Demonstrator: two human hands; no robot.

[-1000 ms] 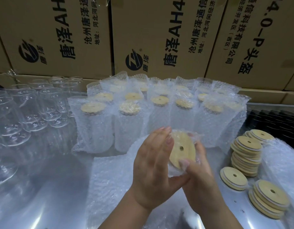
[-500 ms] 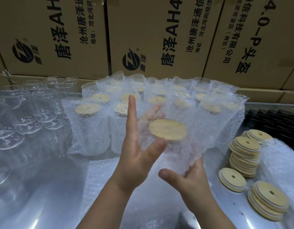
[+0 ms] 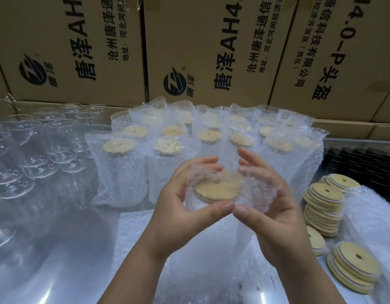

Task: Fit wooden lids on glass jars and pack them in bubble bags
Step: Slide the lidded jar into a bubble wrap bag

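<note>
A glass jar with a round wooden lid [image 3: 218, 190] sits upright inside a clear bubble bag [image 3: 253, 194], held up over the table. My left hand [image 3: 185, 207] and my right hand [image 3: 270, 202] wrap around the bag from either side, thumbs nearly touching in front of the lid. The jar's glass body is hidden by the bag and my hands. Behind stand several packed jars in bubble bags [image 3: 121, 163]. Bare glass jars [image 3: 36, 150] stand at the left. Stacks of wooden lids [image 3: 325, 207] lie at the right.
Cardboard boxes [image 3: 211, 51] with printed text wall off the back. Flat bubble bags [image 3: 137, 233] lie on the shiny metal table [image 3: 47, 260] under my hands. A second lid stack [image 3: 354, 266] sits near the right front. Dark items [image 3: 365, 163] fill a tray at the far right.
The bagged jar has turned from tilted toward me to upright with the lid facing up. Both hands have closed around it from the sides, and the left hand's spread fingers now curl on the bag.
</note>
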